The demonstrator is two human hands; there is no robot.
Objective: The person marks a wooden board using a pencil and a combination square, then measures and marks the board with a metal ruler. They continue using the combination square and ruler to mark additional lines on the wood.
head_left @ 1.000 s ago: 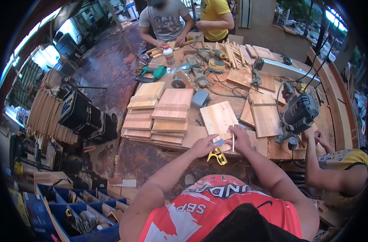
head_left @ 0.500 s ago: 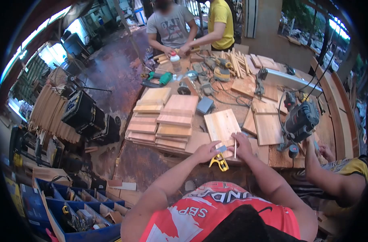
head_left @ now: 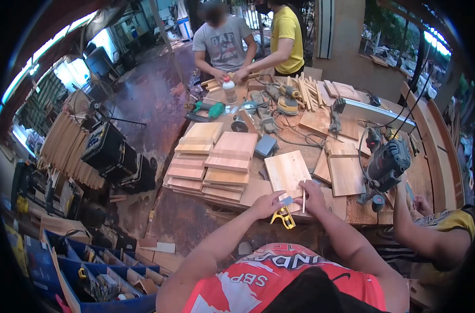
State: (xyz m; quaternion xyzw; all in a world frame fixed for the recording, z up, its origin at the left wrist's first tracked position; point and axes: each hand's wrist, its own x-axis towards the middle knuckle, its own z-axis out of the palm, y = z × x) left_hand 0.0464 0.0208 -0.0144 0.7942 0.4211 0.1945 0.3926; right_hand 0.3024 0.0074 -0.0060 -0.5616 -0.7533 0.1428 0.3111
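Observation:
My left hand (head_left: 268, 204) is closed on a yellow-handled combination square (head_left: 284, 217). Its short grey blade lies over the near edge of a pale wooden board (head_left: 288, 171) on the bench. In my right hand (head_left: 314, 197), at the board's near right corner, a thin pale pencil (head_left: 303, 198) is pinched roughly upright. Both hands are close together, with the square and pencil between them. The pencil's tip is too small to make out.
Stacked boards (head_left: 231, 151) stand to the left, near a dark box (head_left: 265, 146). A router (head_left: 388, 164) is at the right, beside a co-worker's arm (head_left: 425, 229). Farther back are a green power tool (head_left: 210, 109), a sander (head_left: 287, 105), cords and two people.
The view has tilted up slightly, so the bench sits lower in the picture. Both hands keep nearly the same place on the board, still holding the square and the pencil.

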